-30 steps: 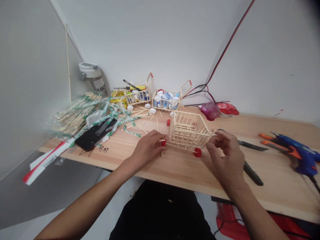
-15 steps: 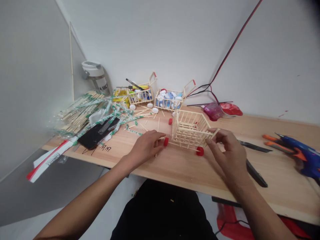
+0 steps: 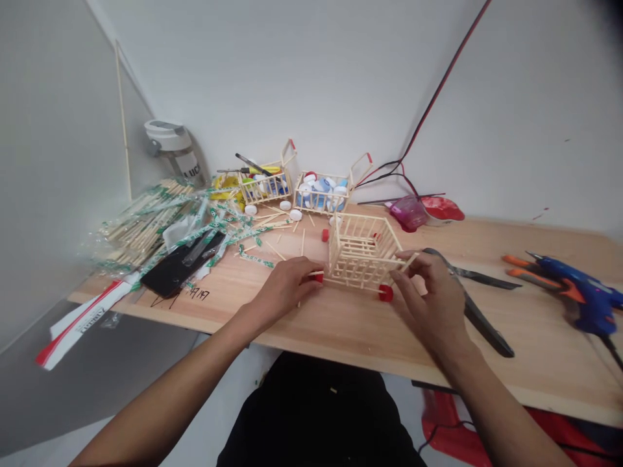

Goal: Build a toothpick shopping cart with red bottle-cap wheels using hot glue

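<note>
A person's two bare hands work at a small stick-built cart (image 3: 366, 261), which stands upright on red wheels at the middle of a wooden table (image 3: 341, 334). The left hand (image 3: 282, 288) has its fingertips drawn together at a thin stick end beside the near left wheel (image 3: 318, 277), partly covering that wheel; whether fingers touch it is hard to make out. Another stick tip (image 3: 298, 304) shows below the palm, its length hidden. The right hand (image 3: 433, 288) pinches a short stick (image 3: 410, 261) at the basket's near right corner, close to the near right wheel (image 3: 386, 293); whether stick and basket are joined cannot be told. The far right wheel (a mere patch of red) shows only through the bars.

The basket's open top faces up, and its long axis appears to run left to right along the table, though foreshortening leaves this uncertain. Which end is the front is unclear.

Behind stand two finished-looking carts (image 3: 265, 190) loaded with bottle caps (image 3: 321, 189). The right hand's fingers overlap a black-handled tool (image 3: 489, 334); a blue glue gun (image 3: 596, 305) lies farther right, its cord cut off by the frame. Both forearms run out of view below.
</note>
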`<control>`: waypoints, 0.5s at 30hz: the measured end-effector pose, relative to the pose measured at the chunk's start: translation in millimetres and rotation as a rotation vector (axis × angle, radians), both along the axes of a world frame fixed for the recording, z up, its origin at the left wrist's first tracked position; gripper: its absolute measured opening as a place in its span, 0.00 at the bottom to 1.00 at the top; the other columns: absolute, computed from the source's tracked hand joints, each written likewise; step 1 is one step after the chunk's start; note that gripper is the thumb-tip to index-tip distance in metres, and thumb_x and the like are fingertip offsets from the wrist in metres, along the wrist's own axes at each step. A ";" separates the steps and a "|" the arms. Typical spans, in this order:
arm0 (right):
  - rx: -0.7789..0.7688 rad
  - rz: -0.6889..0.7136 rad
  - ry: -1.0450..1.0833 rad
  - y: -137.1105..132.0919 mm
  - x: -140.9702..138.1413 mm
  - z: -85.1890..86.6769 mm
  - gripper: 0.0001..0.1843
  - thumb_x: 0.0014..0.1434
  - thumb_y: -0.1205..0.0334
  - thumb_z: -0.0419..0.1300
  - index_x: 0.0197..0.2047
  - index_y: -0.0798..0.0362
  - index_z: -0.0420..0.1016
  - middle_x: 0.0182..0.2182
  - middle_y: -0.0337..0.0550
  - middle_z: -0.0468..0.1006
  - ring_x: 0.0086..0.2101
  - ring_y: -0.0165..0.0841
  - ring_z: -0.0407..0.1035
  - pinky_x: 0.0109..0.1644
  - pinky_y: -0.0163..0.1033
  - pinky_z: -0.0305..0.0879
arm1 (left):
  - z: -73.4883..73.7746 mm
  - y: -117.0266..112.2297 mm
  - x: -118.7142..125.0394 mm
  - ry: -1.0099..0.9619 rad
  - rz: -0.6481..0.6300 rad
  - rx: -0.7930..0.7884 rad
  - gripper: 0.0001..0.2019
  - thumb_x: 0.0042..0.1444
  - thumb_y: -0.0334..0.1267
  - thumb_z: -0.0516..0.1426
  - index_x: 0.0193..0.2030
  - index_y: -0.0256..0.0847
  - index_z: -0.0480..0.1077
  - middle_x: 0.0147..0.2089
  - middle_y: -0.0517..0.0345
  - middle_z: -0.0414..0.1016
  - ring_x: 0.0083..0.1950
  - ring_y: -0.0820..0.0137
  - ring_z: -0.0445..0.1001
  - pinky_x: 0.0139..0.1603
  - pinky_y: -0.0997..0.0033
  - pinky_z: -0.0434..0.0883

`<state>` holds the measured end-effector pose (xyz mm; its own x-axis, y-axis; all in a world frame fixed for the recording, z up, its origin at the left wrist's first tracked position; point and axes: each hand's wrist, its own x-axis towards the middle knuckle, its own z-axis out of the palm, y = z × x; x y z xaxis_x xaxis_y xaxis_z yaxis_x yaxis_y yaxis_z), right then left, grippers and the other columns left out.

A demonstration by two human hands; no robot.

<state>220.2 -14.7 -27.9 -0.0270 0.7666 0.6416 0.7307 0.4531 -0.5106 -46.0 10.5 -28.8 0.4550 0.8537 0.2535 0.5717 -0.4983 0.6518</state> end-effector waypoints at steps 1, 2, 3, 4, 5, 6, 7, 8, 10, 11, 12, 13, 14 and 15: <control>-0.003 0.007 0.009 -0.2 0.3 0.0 0.04 0.63 0.60 0.59 0.41 0.48 0.69 0.35 0.41 0.75 0.37 0.36 0.72 0.40 0.42 0.66 | -0.3 -0.2 -0.1 -0.011 -0.003 -0.005 0.12 0.58 0.30 0.60 0.48 0.44 0.75 0.42 0.58 0.80 0.45 0.66 0.77 0.46 0.68 0.70; -0.005 0.015 0.019 -0.4 0.8 0.0 0.03 0.63 0.60 0.59 0.40 0.48 0.69 0.36 0.41 0.75 0.38 0.36 0.72 0.41 0.42 0.66 | -0.6 -0.3 -0.1 -0.024 -0.005 -0.010 0.12 0.58 0.30 0.60 0.48 0.44 0.75 0.43 0.58 0.80 0.45 0.66 0.77 0.46 0.68 0.70; -0.010 0.022 0.027 -0.5 1.5 0.0 0.03 0.63 0.60 0.59 0.40 0.48 0.69 0.36 0.42 0.76 0.38 0.36 0.72 0.41 0.42 0.66 | -1.0 -0.3 0.1 -0.038 -0.003 -0.014 0.13 0.57 0.30 0.60 0.49 0.44 0.75 0.43 0.58 0.80 0.45 0.66 0.77 0.47 0.68 0.71; -0.015 0.026 0.035 -0.7 2.3 -0.1 0.04 0.63 0.60 0.59 0.42 0.48 0.70 0.37 0.42 0.76 0.37 0.35 0.71 0.41 0.42 0.66 | -1.3 -0.2 0.7 -0.049 -0.001 -0.016 0.13 0.57 0.30 0.60 0.49 0.44 0.75 0.43 0.58 0.80 0.45 0.66 0.77 0.47 0.68 0.71; -0.023 0.020 0.043 -0.9 3.3 -0.3 0.05 0.64 0.60 0.59 0.44 0.48 0.70 0.37 0.42 0.76 0.37 0.35 0.71 0.41 0.41 0.66 | -1.6 -0.1 1.5 -0.059 0.000 -0.017 0.13 0.56 0.29 0.61 0.49 0.44 0.75 0.44 0.58 0.80 0.46 0.66 0.77 0.47 0.68 0.71; -0.030 0.010 0.050 -1.1 4.4 -0.6 0.08 0.64 0.60 0.58 0.46 0.48 0.71 0.36 0.42 0.76 0.36 0.35 0.71 0.40 0.41 0.66 | -1.7 -0.1 2.6 -0.066 -0.001 -0.018 0.14 0.56 0.29 0.61 0.49 0.43 0.75 0.44 0.58 0.80 0.46 0.66 0.77 0.48 0.68 0.71; -0.036 -0.002 0.055 -1.4 5.6 -0.9 0.10 0.64 0.59 0.58 0.49 0.48 0.72 0.36 0.42 0.75 0.35 0.35 0.70 0.40 0.41 0.66 | -1.7 0.0 3.9 -0.069 -0.004 -0.020 0.14 0.56 0.28 0.61 0.49 0.43 0.75 0.45 0.57 0.80 0.47 0.66 0.77 0.48 0.68 0.71; -0.038 -0.012 0.058 -1.8 6.8 -1.2 0.12 0.64 0.59 0.58 0.51 0.49 0.72 0.36 0.42 0.75 0.35 0.35 0.70 0.40 0.42 0.65 | -1.6 0.0 5.3 -0.065 -0.010 -0.023 0.15 0.55 0.28 0.61 0.49 0.43 0.75 0.46 0.57 0.80 0.48 0.65 0.77 0.49 0.67 0.71; -0.038 -0.027 0.059 -2.9 9.2 -1.8 0.14 0.65 0.58 0.57 0.53 0.49 0.71 0.37 0.42 0.75 0.36 0.35 0.70 0.41 0.41 0.65 | -1.0 -0.1 7.8 -0.052 -0.021 -0.025 0.16 0.55 0.27 0.61 0.50 0.43 0.75 0.47 0.57 0.81 0.49 0.65 0.78 0.51 0.66 0.71; -0.036 -0.032 0.056 -3.5 10.2 -2.2 0.15 0.65 0.57 0.57 0.54 0.49 0.71 0.37 0.43 0.75 0.37 0.36 0.70 0.41 0.41 0.65 | -0.5 -0.2 8.8 -0.048 -0.022 -0.030 0.16 0.55 0.28 0.61 0.51 0.44 0.75 0.48 0.57 0.81 0.49 0.64 0.78 0.51 0.66 0.71; -0.035 -0.037 0.049 -4.2 11.1 -2.6 0.16 0.65 0.57 0.57 0.54 0.49 0.71 0.36 0.42 0.75 0.37 0.36 0.70 0.40 0.41 0.65 | 0.2 -0.3 9.5 -0.047 -0.022 -0.040 0.17 0.55 0.28 0.61 0.51 0.44 0.75 0.48 0.57 0.81 0.50 0.64 0.78 0.52 0.65 0.71; -0.039 -0.048 0.043 -4.8 11.9 -3.1 0.16 0.64 0.56 0.57 0.54 0.49 0.71 0.36 0.42 0.75 0.37 0.36 0.70 0.40 0.41 0.65 | 0.9 -0.5 10.0 -0.052 -0.021 -0.057 0.17 0.55 0.28 0.61 0.52 0.44 0.75 0.49 0.57 0.81 0.50 0.64 0.78 0.53 0.66 0.71; -0.043 -0.061 0.043 -5.4 12.6 -3.7 0.17 0.64 0.56 0.57 0.55 0.50 0.71 0.36 0.42 0.75 0.37 0.35 0.70 0.40 0.40 0.65 | 1.8 -0.7 10.2 -0.065 -0.018 -0.082 0.18 0.55 0.28 0.61 0.52 0.44 0.75 0.50 0.57 0.80 0.51 0.65 0.78 0.53 0.67 0.71; -0.048 -0.076 0.051 -5.8 13.2 -4.4 0.18 0.64 0.56 0.57 0.56 0.50 0.70 0.35 0.41 0.75 0.36 0.35 0.70 0.40 0.40 0.65 | 2.7 -1.0 10.2 -0.083 -0.015 -0.109 0.19 0.54 0.29 0.62 0.53 0.44 0.74 0.51 0.57 0.80 0.52 0.65 0.78 0.53 0.68 0.71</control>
<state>233.4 -20.5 -32.3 0.0642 0.7949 0.6033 0.7346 0.3715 -0.5677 -35.8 9.5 -26.0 0.4493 0.8714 0.1969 0.5065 -0.4301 0.7473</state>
